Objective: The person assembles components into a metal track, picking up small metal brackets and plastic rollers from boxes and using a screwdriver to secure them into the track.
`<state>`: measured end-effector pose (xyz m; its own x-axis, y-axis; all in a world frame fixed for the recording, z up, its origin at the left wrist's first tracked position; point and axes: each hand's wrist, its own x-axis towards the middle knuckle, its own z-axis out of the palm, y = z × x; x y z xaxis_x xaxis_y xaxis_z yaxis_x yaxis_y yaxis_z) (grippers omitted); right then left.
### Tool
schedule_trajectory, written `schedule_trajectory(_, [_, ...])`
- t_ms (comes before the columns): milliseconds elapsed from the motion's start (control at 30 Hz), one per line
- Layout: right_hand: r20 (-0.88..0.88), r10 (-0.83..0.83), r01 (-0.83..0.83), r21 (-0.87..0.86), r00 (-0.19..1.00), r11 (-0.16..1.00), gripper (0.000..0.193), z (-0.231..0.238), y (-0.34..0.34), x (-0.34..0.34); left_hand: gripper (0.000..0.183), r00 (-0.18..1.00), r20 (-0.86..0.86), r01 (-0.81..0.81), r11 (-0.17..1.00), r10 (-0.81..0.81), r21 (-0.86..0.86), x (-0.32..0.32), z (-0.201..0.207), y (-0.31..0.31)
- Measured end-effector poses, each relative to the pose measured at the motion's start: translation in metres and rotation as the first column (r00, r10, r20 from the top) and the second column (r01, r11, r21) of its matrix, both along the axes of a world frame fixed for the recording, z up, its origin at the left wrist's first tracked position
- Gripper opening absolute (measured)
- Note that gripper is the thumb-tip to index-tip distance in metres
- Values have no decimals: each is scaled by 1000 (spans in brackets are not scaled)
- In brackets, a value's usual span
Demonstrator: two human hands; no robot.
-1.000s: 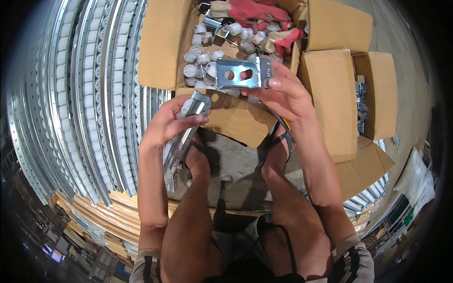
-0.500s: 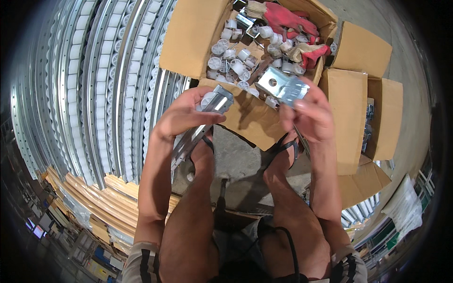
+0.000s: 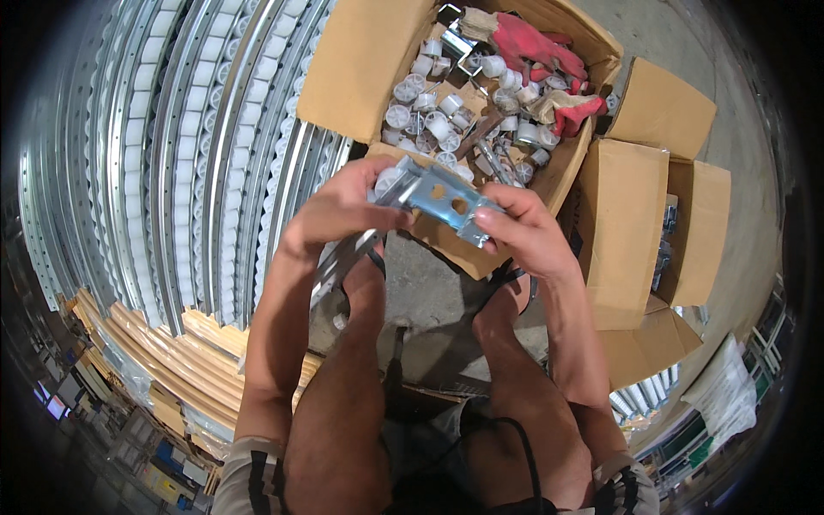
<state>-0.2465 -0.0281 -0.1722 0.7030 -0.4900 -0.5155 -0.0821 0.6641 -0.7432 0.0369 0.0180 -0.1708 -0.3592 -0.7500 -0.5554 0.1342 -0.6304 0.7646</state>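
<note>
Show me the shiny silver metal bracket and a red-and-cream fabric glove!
Shiny silver metal bracket (image 3: 442, 209): head view, plate beside its holes.
Red-and-cream fabric glove (image 3: 534, 45): head view, red part.

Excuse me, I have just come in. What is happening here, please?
A person's left hand grips the end of a long silver metal rail. The right hand holds a shiny silver metal bracket with two holes at that end; whether they touch is unclear. Beyond them, an open brown cardboard box holds white plastic rollers and red-and-beige gloves.
</note>
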Motion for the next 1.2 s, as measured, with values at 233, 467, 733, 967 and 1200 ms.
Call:
schedule_trajectory(233, [-162, 17, -35, -109, 987, 993, 29, 19, -3, 4, 53, 997, -77, -30, 1000, 29, -8, 0, 1, -3])
schedule_trajectory(467, [-229, 70, -135, -281, 971, 950, 31, 8, -2, 5, 64, 1000, -14, 3, 999, -3, -40, 3, -10, -2])
schedule_trajectory(733, [-42, 55, -59, -106, 998, 993, 19, 2, -6, -6, 55, 1000, 19, 22, 997, -20, -74, 0, -8, -5])
schedule_trajectory(967, [-11, -99, 95, -181, 995, 979, 24, -7, -5, -15, 49, 996, 26, 85, 994, -84, -70, 8, -18, -3])
schedule_trajectory(1200, [469, -225, 252, 4, 854, 968, 34, 8, -5, -18, 47, 988, -87, 127, 990, -131, -54, 15, -17, -5])
